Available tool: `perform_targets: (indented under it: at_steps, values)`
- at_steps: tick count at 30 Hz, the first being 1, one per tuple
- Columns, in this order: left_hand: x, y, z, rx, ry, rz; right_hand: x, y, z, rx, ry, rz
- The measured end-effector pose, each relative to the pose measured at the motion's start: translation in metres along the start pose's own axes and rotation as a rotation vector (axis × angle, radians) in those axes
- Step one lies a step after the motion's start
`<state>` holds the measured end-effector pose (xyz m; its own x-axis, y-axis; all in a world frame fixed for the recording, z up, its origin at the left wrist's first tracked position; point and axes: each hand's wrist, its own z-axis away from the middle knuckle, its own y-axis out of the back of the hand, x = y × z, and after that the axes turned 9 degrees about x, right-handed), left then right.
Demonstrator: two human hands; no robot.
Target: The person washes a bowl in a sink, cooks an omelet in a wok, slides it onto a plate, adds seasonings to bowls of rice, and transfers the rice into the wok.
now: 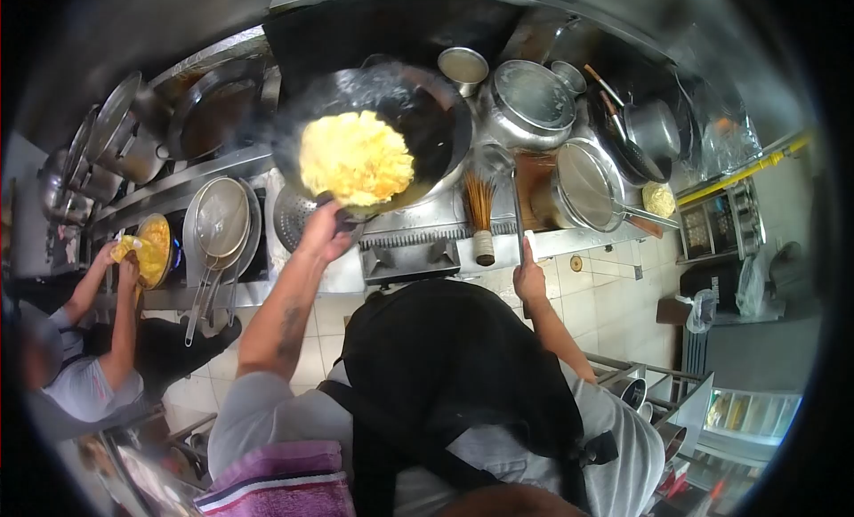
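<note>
My left hand [327, 237] is closed round the handle of a large dark wok [436, 130]. A broad yellow sheet of what looks like egg [356, 158] sits at the wok's near left side, with steam rising around it. Out to the right, my right hand [531, 278] grips the long handle of a ladle [518, 205], whose metal bowl points away from me. Between the wok and the ladle stands a bamboo wok brush [480, 219]. A perforated metal strainer [298, 219] lies partly beneath the wok's left edge.
At the left, a co-worker's hands [124, 257] are at a pan of yellow food [156, 250]. Wire strainers [222, 216] lie between us. A lidded pot [534, 94] and a sieve on a pot [587, 183] stand right. A yellow pipe [743, 172] runs along the right side.
</note>
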<state>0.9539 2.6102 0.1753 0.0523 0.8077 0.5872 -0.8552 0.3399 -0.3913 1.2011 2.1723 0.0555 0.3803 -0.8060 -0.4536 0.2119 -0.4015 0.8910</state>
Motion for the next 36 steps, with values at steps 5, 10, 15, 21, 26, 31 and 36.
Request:
perform_targets:
  at_steps: [5,10,15,21,26,31,36]
  values:
    - [-0.093,0.000,-0.006,-0.072,0.001,0.209,0.006,0.001,-0.009,-0.052,-0.035,0.094]
    - [-0.077,0.055,0.063,-0.080,0.079,0.219,0.011,0.014,-0.014,-0.073,-0.028,0.099]
    - [-0.004,0.065,0.043,0.053,0.042,0.016,0.014,0.009,-0.015,-0.066,-0.022,0.109]
    - [-0.056,-0.010,-0.024,0.066,-0.062,0.073,0.001,0.007,-0.008,-0.088,-0.057,0.104]
    - [-0.089,0.045,0.040,-0.056,0.036,0.235,0.004,0.009,-0.013,-0.056,-0.020,0.113]
    - [-0.028,0.087,0.050,0.053,0.063,0.113,0.010,0.004,-0.010,-0.051,-0.020,0.088]
    - [0.019,0.017,0.013,0.035,-0.048,0.024,0.004,-0.002,-0.011,-0.063,-0.040,0.117]
